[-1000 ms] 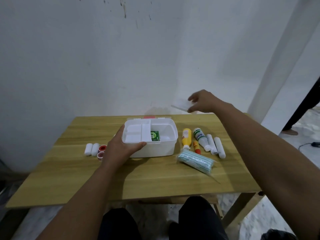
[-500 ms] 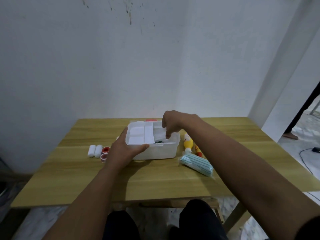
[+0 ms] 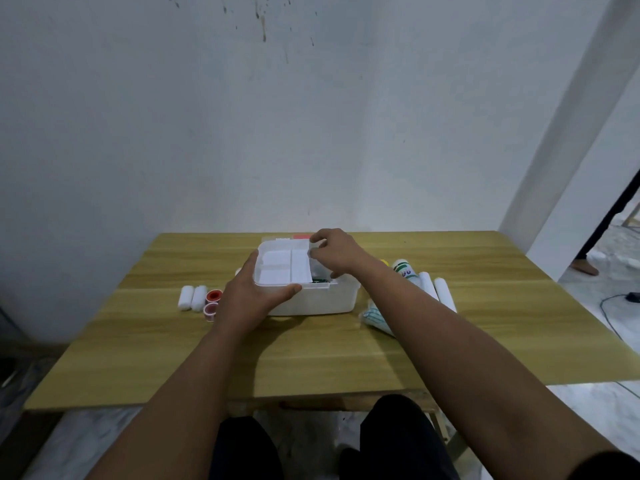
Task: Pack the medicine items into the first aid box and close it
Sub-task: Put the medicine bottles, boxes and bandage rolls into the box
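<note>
- Head view: your left hand [image 3: 250,295] is gripping the white first aid box [image 3: 313,299], which is sitting open mid-table [image 3: 346,355].
- Your right hand [image 3: 334,252] is pinching the box's white inner tray [image 3: 282,268].
- Bandage rolls [image 3: 437,293] are lying right of the box.

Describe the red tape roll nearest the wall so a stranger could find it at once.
Start at the white first aid box in the middle of the wooden table. Just beyond the left hand lie two white gauze rolls and two red tape rolls. It is the farther tape roll, solid red, unlike its paler-centred twin.
</note>
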Tool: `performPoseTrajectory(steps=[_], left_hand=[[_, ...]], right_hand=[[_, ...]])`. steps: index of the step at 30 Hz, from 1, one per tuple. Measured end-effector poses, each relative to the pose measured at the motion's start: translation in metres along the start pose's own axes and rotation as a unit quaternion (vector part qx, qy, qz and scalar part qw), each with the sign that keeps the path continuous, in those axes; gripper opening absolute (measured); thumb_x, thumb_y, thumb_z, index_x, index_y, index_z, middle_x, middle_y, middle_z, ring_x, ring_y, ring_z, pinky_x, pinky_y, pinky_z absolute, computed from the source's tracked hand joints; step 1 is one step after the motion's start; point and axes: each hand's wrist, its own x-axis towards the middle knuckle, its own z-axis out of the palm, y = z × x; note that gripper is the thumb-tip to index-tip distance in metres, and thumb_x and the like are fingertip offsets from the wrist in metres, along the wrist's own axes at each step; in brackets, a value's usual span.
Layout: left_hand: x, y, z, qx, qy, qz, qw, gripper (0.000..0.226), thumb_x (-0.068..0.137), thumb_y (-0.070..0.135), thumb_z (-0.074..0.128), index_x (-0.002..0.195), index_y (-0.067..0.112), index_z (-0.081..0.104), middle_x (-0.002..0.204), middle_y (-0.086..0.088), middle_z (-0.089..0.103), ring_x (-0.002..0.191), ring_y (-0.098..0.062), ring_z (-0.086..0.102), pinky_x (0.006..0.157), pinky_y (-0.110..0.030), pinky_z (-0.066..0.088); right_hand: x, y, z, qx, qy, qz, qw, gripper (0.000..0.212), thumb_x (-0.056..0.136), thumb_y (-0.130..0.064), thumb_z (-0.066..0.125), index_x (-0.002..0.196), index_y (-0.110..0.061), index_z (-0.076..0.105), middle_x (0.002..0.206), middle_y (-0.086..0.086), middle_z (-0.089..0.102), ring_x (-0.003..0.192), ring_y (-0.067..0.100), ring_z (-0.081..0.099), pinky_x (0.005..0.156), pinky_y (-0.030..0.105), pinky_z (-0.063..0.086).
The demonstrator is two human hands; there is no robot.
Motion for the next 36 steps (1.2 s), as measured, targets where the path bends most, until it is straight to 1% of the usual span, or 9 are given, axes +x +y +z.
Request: performPoseTrajectory(steps=[3, 6, 8, 12, 15, 22, 28, 33, 36], left_hand=[[0.000, 0.000, 0.000, 0.002, 0.004, -0.002, 1.000, 0.111, 0.060, 0.074, 0.084, 0.155, 0.041, 0.038, 0.144, 0.010, 0.058, 0.128, -0.019, 0.054, 0.094, -0.039, 0.054], [0.000, 0.000, 0.000, -0.002, 0.003, -0.007, 1.000, 0.111, 0.057, 0.077, 0.082, 0.154, 0.042, 0.039, 0.142, 0.010, 0.059, 0.126, -0.019, 0.055, 0.094, -0.041, 0.055], [0.000, 0.000, 0.001, 0.002, 0.005, -0.007, 1.000, 0.112, 0.058, 0.076, 0.082, 0.155, 0.040, 0.039, 0.143, 0.010, 0.059, 0.124, -0.018, 0.055, 0.092, -0.040, 0.055], [0.000, 0.000, 0.001, 0.002, 0.004, -0.005, 1.000, 0.108, 0.063, 0.070, 0.086, 0.155, 0.038, 0.039, 0.142, 0.009, 0.058, 0.118, -0.014, 0.053, 0.084, -0.034, 0.050], [0.000, 0.002, 0.000, 0.003, 0.002, -0.007, 1.000, 0.110, 0.061, 0.072, 0.085, 0.155, 0.040, 0.039, 0.142, 0.010, 0.058, 0.121, -0.015, 0.054, 0.089, -0.036, 0.054], [0.003, -0.004, -0.001, 0.021, -0.004, -0.037, 0.999, 0.129, 0.048, 0.092, 0.077, 0.158, 0.040, 0.034, 0.144, 0.011, 0.058, 0.127, -0.019, 0.057, 0.097, -0.047, 0.057], [-0.001, 0.003, -0.002, 0.002, 0.000, -0.003, 1.000, 0.099, 0.065, 0.065, 0.088, 0.150, 0.040, 0.045, 0.135, 0.015, 0.061, 0.123, -0.017, 0.057, 0.083, -0.032, 0.049], [0.002, 0.006, -0.004, 0.006, -0.029, -0.012, 0.999, 0.104, 0.070, 0.060, 0.089, 0.157, 0.035, 0.038, 0.150, 0.005, 0.055, 0.132, -0.024, 0.053, 0.092, -0.039, 0.051], [0.002, 0.009, -0.006, 0.005, -0.034, -0.014, 0.999, 0.098, 0.071, 0.059, 0.089, 0.154, 0.036, 0.042, 0.146, 0.007, 0.058, 0.128, -0.023, 0.055, 0.090, -0.038, 0.049]], right_hand=[[0.000, -0.002, 0.010, -0.011, 0.021, -0.026, 0.999, 0.045, 0.097, -0.025, 0.064, 0.140, -0.015, 0.060, 0.134, 0.007, 0.060, 0.105, 0.029, 0.065, 0.079, 0.037, 0.062], [0.000, -0.008, 0.019, -0.051, 0.035, -0.043, 0.997, 0.048, 0.098, -0.025, 0.062, 0.143, -0.011, 0.058, 0.147, 0.009, 0.058, 0.132, 0.026, 0.056, 0.105, 0.034, 0.047], [-0.001, -0.014, 0.023, -0.074, 0.031, -0.042, 0.996, 0.050, 0.099, -0.026, 0.060, 0.145, -0.008, 0.055, 0.150, 0.010, 0.055, 0.138, 0.027, 0.051, 0.112, 0.036, 0.042], [-0.001, -0.021, 0.031, -0.103, 0.045, -0.021, 0.993, 0.045, 0.098, -0.027, 0.057, 0.138, -0.008, 0.059, 0.148, 0.015, 0.052, 0.126, 0.030, 0.059, 0.098, 0.035, 0.048], [-0.002, -0.023, 0.035, -0.094, 0.065, -0.010, 0.993, 0.042, 0.098, -0.028, 0.057, 0.135, -0.010, 0.059, 0.144, 0.015, 0.048, 0.112, 0.031, 0.065, 0.083, 0.032, 0.047], [-0.006, -0.025, 0.040, -0.085, 0.056, -0.024, 0.995, 0.048, 0.100, -0.029, 0.056, 0.145, -0.011, 0.054, 0.151, 0.015, 0.040, 0.118, 0.032, 0.063, 0.101, 0.036, 0.047], [-0.014, -0.023, 0.022, -0.082, 0.049, -0.037, 0.995, 0.047, 0.098, -0.033, 0.060, 0.140, -0.013, 0.061, 0.148, 0.013, 0.050, 0.127, 0.028, 0.059, 0.106, 0.036, 0.046], [-0.041, -0.014, -0.025, -0.095, 0.104, -0.081, 0.987, 0.036, 0.097, -0.035, 0.065, 0.126, -0.015, 0.072, 0.133, 0.007, 0.066, 0.121, 0.023, 0.062, 0.101, 0.033, 0.047], [-0.058, -0.001, -0.056, -0.154, 0.091, -0.061, 0.982, 0.032, 0.094, -0.035, 0.066, 0.119, -0.017, 0.074, 0.120, 0.005, 0.073, 0.111, 0.023, 0.067, 0.095, 0.035, 0.054]])
